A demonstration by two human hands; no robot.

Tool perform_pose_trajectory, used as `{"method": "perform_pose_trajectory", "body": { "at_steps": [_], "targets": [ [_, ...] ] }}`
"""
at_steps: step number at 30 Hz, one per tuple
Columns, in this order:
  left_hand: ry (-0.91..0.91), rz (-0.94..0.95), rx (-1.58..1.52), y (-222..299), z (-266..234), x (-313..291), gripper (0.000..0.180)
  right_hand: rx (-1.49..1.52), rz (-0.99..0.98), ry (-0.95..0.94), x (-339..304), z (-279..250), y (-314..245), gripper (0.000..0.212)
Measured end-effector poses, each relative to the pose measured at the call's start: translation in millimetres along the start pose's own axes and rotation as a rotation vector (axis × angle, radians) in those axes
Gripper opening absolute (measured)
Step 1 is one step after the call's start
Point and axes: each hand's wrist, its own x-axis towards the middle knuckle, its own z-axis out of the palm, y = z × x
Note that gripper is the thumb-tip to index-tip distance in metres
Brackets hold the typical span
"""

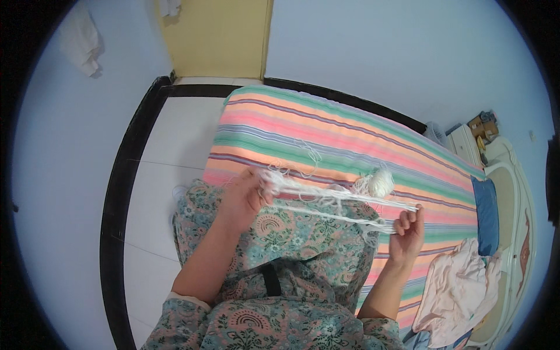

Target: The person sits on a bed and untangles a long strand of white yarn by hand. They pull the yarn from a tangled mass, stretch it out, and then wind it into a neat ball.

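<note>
Two hands hold a skein of soft white yarn [291,187] stretched between them over the lap, its many strands running in an upper, thicker band and a lower, thinner one with a narrow gap between. The left hand [242,195] has its fingers closed around the bunched, fuzzy end, slightly blurred; the right hand [407,233] has its fingers curled with the strands caught at them, though how each finger is threaded I cannot tell. Wispy tangles hang off the middle of the skein. Just beyond it, toward the right hand, a rounded, matte ball of white yarn [382,182] sits on the bedspread [274,128], and thin, curling loose strands [314,156] lie farther left on the same cloth, which is banded in peach, pink, green and grey. Beneath the hands spreads a patterned garment [274,226], printed with fan shapes and leaves and creased into folds, with a flat black strip [270,280] across it. Farther right come a crumpled pale pink cloth [455,286], a smooth blue pillow [486,216] and a curved, cream headboard [513,239]; to the left lie pale, glossy floor tiles [166,134].
</note>
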Motion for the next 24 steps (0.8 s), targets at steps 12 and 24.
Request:
{"method": "perform_pose_trajectory", "body": {
  "at_steps": [12,24],
  "targets": [
    [-0.716,-0.274,1.393,-25.5,29.9,-16.9,0.018,-1.825,-0.394,0.140,-17.2,-67.6,-18.9,0.017],
    [-0.593,0.227,1.626,-46.8,44.2,-14.6,0.016,-1.685,-0.363,-0.541,-28.6,-2.8,42.4,0.020]
  ]
}}
